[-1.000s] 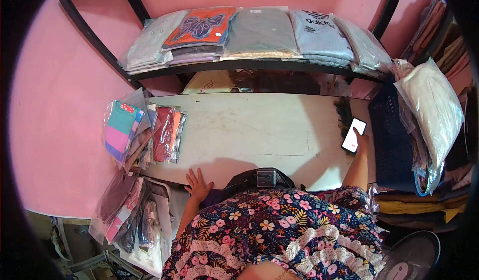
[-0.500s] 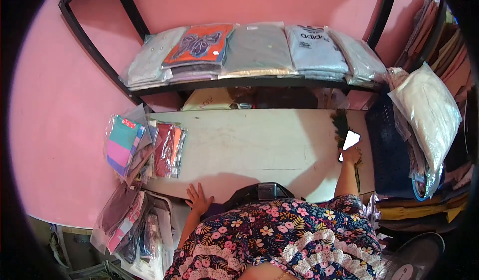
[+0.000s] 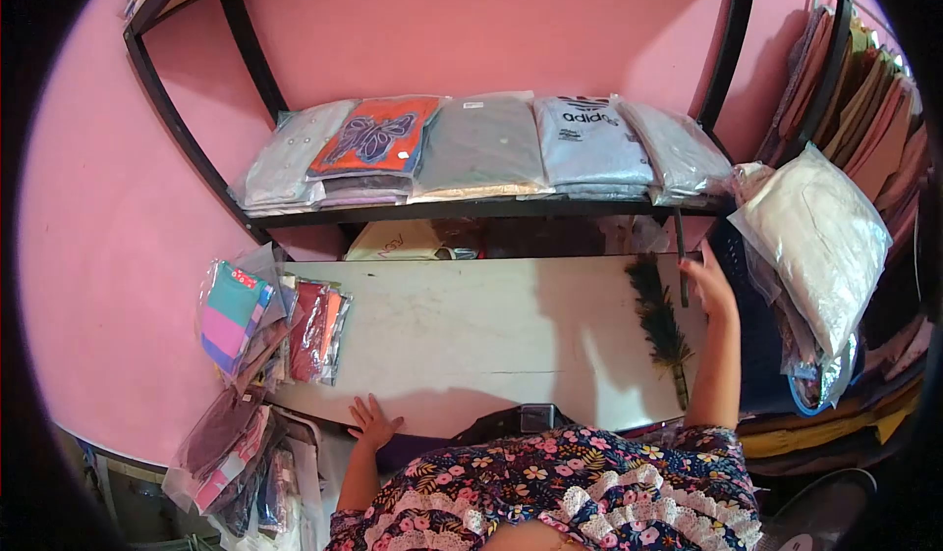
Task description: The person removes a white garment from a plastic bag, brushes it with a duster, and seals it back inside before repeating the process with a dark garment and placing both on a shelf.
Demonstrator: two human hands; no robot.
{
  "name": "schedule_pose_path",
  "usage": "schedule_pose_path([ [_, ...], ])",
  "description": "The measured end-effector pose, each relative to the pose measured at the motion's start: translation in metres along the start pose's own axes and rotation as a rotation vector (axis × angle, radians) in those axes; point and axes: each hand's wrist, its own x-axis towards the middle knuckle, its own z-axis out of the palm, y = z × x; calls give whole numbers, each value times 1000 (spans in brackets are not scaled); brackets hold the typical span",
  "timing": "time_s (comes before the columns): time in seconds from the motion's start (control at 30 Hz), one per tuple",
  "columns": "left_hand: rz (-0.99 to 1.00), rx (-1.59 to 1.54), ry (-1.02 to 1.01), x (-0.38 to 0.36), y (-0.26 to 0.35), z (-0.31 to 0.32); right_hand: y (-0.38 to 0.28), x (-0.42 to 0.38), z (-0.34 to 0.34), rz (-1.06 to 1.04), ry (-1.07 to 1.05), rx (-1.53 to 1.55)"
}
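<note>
My left hand [image 3: 373,421] lies on the front edge of the pale table [image 3: 462,325], fingers spread and nothing in it. Over the table's right side my right hand [image 3: 709,281] is closed around a dark, flat phone-like object [image 3: 683,256], seen nearly edge-on and held upright near the shelf's edge. A green feathery duster [image 3: 658,315] lies on the table just left of that hand, its handle toward the front edge.
Bagged folded clothes [image 3: 478,148] line the black-framed shelf behind the table. Packed garments [image 3: 236,315] are stacked at the left. A blue basket [image 3: 751,305] with a large white bag [image 3: 820,247] stands at the right, near hanging clothes [image 3: 864,109].
My right hand has moved forward, away from the duster, and the phone-like object has turned from its bright face to edge-on. The view has tilted up slightly. My left hand remains on the table edge.
</note>
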Motion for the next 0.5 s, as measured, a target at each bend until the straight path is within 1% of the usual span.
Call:
schedule_pose_path([
  [0.03, -48, -41, -22, 1, 6, -3, -32, -3, 8, -192, -47, 65],
  [0.07, -123, -67, -45, 0, 23, -9, -62, -3, 7, -247, -88, 73],
  [0.1, -123, -63, -44, 0, 32, -10, -98, -6, 11, -312, -94, 86],
  [0.13, -187, -97, -50, 4, 39, -11, -118, 10, 3, -467, -105, 74],
  [0.17, -254, -132, -52, 8, 47, -11, -157, 6, 8, -556, -61, 84],
  [0.2, -250, -132, -50, 10, 51, -9, -199, 5, 8, -667, -57, 45],
  [0.27, -315, -113, -54, 17, 56, -6, -268, 18, 0, -906, -13, 101],
  [0.3, -313, -118, -45, 17, 57, -5, -302, 38, -18, -982, -11, 126],
  [0.37, -344, -59, -75, 16, 61, -5, -373, 32, -8, -1138, 218, 58],
  [0.4, -350, -78, -93, 16, 61, -7, -406, 36, -15, -1143, 217, 55],
  [0.5, -350, -66, -94, 13, 62, -3, -508, 68, -23, -1055, -32, 128],
])
